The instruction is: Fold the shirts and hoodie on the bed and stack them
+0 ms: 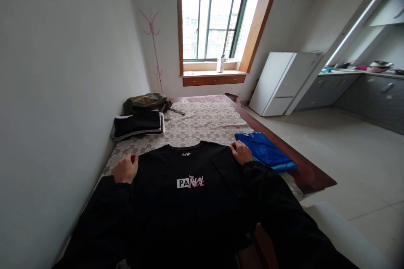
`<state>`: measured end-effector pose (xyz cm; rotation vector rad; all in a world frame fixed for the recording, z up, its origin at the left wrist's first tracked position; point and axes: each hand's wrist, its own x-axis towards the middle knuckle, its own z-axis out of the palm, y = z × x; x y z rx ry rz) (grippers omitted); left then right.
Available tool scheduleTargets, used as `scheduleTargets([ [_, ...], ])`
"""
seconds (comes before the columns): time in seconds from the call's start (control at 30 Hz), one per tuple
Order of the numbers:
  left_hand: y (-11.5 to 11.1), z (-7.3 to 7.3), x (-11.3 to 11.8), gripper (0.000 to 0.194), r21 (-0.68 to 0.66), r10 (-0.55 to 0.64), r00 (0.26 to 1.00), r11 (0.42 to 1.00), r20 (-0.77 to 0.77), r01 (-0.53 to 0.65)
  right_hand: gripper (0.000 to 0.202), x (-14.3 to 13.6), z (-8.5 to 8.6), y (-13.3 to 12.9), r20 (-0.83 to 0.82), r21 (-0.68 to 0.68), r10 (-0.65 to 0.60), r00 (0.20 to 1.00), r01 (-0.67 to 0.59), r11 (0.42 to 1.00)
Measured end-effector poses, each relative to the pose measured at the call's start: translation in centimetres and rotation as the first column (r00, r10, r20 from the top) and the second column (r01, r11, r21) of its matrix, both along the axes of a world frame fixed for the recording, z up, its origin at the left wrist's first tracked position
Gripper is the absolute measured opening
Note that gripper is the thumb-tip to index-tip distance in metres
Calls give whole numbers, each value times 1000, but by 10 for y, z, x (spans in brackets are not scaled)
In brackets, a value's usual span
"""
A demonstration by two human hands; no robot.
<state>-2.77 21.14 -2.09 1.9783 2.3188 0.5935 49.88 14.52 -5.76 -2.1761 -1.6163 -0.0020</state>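
A black T-shirt with a white and pink chest print is stretched between my hands, neckline away from me. My left hand pinches its left shoulder edge. At the opposite shoulder, my right hand grips the cloth with bent fingers. The shirt's lower part merges with my dark sleeves and is hard to make out. Just beyond my right hand lies a folded blue garment. The shirt is over the near end of a patterned cloth that covers a bed or table with a reddish-brown wooden edge.
Folded black and white clothes lie by the left wall, with a green backpack behind them. A pink coat stand is in the far corner. A white refrigerator and grey kitchen cabinets stand at right.
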Motion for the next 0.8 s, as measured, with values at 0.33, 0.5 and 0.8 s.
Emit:
scheduleTargets([
  [0.33, -2, 1, 0, 29, 9, -7, 1000, 1000, 21, 7, 17, 6, -12, 3, -64, 83, -6, 998, 11, 997],
  [0.5, -2, 1, -1, 27, 14, -19, 999, 1000, 33, 19, 13, 3, -7, 2, -44, 134, 33, 999, -26, 991],
  [0.8, -5, 5, 0, 25, 21, -52, 998, 998, 38, 51, 14, -17, 19, -12, 47, 22, 325, 944, -327, 945],
])
